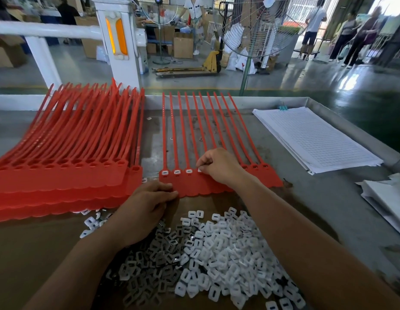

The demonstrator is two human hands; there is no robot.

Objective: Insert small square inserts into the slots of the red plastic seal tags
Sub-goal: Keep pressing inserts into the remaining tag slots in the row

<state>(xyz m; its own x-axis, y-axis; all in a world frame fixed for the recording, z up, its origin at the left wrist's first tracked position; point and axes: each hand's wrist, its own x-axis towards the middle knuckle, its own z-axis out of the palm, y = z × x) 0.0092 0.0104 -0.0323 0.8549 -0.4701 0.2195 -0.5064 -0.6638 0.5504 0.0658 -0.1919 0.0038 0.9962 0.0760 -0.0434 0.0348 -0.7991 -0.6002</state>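
Nearest you, the heap of white square inserts (228, 249) lies loose on the counter (317, 198) between your forearms, part of it shaded grey beside your left arm. Just beyond it the strip of red seal tags (194, 185) lies flat, with heads toward you and tails pointing away. Three slots at its left end already hold seated inserts (177, 172).

Your right hand (219, 166) is over the fourth head, its fingers (200, 163) curled and pinching an insert (200, 170) at the slot. Only a sliver of white shows, so I cannot tell whether it is fully home. Your left hand (145, 204) lies palm down, fingers loosely extended, their tips pressing the strip's near edge at its left end. Anything under the palm is hidden.

Expect the inserts to be very light, hard and smooth, so they are apt to skid or flip. Take each one by two opposite edges between thumb and forefinger, and keep it square to the slot. The strip looks thin and springy, with whippy tails. Pin it by the flat label part beside the head you are filling, never by the tails.

A stack of more red strips (60, 175) waits just to the left.
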